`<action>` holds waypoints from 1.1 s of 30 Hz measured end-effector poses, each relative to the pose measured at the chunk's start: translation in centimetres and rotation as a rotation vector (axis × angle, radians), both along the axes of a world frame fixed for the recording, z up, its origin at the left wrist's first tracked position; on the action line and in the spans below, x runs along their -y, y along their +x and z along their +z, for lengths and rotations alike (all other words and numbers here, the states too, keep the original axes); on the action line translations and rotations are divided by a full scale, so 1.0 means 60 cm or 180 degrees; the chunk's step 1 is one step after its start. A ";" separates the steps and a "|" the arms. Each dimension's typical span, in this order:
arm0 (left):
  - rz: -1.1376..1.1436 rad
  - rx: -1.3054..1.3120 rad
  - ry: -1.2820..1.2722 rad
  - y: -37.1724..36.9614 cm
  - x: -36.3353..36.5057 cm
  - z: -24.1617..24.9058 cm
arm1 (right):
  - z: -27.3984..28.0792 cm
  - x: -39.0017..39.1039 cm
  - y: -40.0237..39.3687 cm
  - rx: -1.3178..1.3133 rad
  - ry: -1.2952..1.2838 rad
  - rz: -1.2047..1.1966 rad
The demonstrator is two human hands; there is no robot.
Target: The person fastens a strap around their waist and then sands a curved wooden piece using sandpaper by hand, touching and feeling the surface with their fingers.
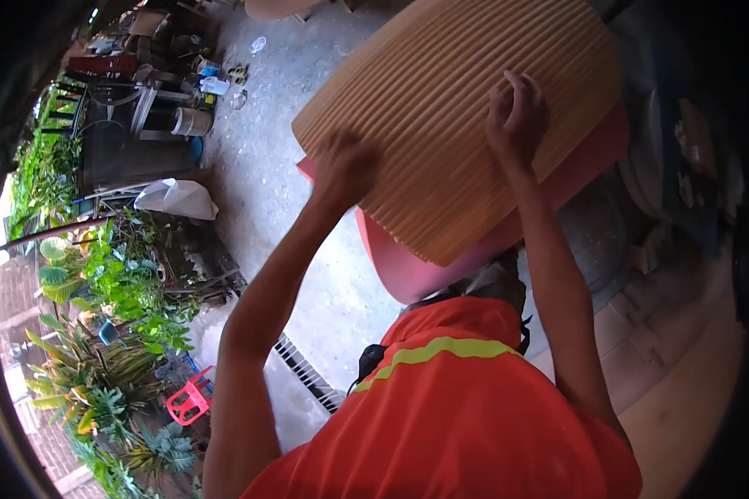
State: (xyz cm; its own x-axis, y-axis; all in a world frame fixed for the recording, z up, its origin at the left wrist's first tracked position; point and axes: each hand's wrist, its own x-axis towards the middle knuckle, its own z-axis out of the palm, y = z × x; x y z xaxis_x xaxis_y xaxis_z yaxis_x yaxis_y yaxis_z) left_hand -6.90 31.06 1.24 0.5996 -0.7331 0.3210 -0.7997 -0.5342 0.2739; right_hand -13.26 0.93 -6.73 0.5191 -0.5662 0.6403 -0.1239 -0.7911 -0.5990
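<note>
A large ribbed wooden panel point(441, 125) with a curved outline lies over a pink surface point(408, 270), whose edges show below and to the right of it. My left hand point(347, 166) is over the panel's left edge, its fingers blurred by motion. On the right part of the panel, my right hand point(516, 116) is raised or resting with curled fingers; whether something small is between them cannot be made out.
Plants point(116, 291) grow along the left, with a small pink chair point(191, 399) nearby. A white sack point(177, 200), a bucket point(192, 122) and piled items stand at the upper left. A floor grate point(304, 370) lies below the panel.
</note>
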 end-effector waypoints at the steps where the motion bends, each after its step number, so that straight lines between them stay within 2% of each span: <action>1: -0.0017 -0.0040 -0.0033 -0.028 -0.075 0.007 | -0.003 0.004 0.001 0.0005 -0.0036 0.0008; 4: 0.0761 -0.0192 0.1240 -0.148 -0.302 0.026 | 0.003 0.010 -0.002 -0.0022 -0.0152 -0.0010; 6: 0.1322 -0.0279 0.1101 -0.228 -0.424 0.018 | 0.005 0.009 -0.002 -0.0170 -0.0169 0.0060; 8: 0.1827 -0.0337 0.0716 -0.310 -0.490 0.014 | -0.003 -0.022 -0.006 -0.0380 -0.0157 -0.0028; 9: 0.2205 -0.0414 0.0647 -0.345 -0.503 0.014 | 0.019 -0.070 -0.012 -0.0468 0.0041 0.0237; 10: 0.2672 -0.0513 0.0508 -0.372 -0.505 0.007 | 0.018 -0.130 -0.022 -0.0403 -0.0521 0.0425; 11: 0.2817 -0.0579 0.0408 -0.389 -0.506 -0.001 | 0.044 -0.213 -0.048 -0.0575 -0.0016 0.1202; 13: 0.2992 -0.0664 0.0297 -0.412 -0.501 -0.013 | 0.013 -0.399 -0.120 -0.0902 0.0397 0.2945; 14: 0.3106 -0.0822 0.0062 -0.416 -0.496 -0.014 | 0.058 -0.451 -0.157 -0.2359 0.0093 0.4494; 15: 0.3197 -0.0959 -0.0193 -0.411 -0.489 -0.014 | 0.074 -0.497 -0.190 -0.2517 0.0780 0.5800; 18: 0.3282 -0.0883 -0.0449 -0.410 -0.465 0.021 | 0.097 -0.526 -0.239 -0.1045 -0.0171 0.5711; 19: 0.3411 -0.0844 -0.0170 -0.415 -0.476 0.025 | 0.098 -0.513 -0.239 -0.1177 0.0193 0.5573; 20: 0.3432 -0.0854 -0.0176 -0.417 -0.470 0.028 | 0.094 -0.493 -0.231 -0.1190 0.0190 0.5593; 22: 0.3597 -0.0986 -0.0429 -0.416 -0.454 0.032 | 0.103 -0.441 -0.206 -0.0982 0.0094 0.4836; 23: 0.3554 -0.1052 -0.0500 -0.415 -0.450 0.023 | 0.110 -0.419 -0.198 -0.0975 0.0084 0.4840; 25: 0.3525 -0.1174 -0.0586 -0.406 -0.428 0.017 | 0.121 -0.381 -0.180 -0.0942 0.0647 0.4470; 28: 0.3208 -0.1219 -0.0618 -0.366 -0.355 0.024 | 0.127 -0.357 -0.181 -0.1266 0.0707 0.4727; 33: 0.2821 -0.1074 -0.0682 -0.303 -0.259 0.053 | 0.132 -0.360 -0.181 -0.1045 0.0966 0.4729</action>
State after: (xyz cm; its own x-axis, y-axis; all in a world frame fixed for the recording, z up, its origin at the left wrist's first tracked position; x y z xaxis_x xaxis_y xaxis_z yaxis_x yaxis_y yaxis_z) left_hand -25.08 46.61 4.39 0.9910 0.0826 0.1050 0.0070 -0.8170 0.5766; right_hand -24.13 22.50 1.21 0.8017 0.4842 0.3505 0.4814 -0.1755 -0.8588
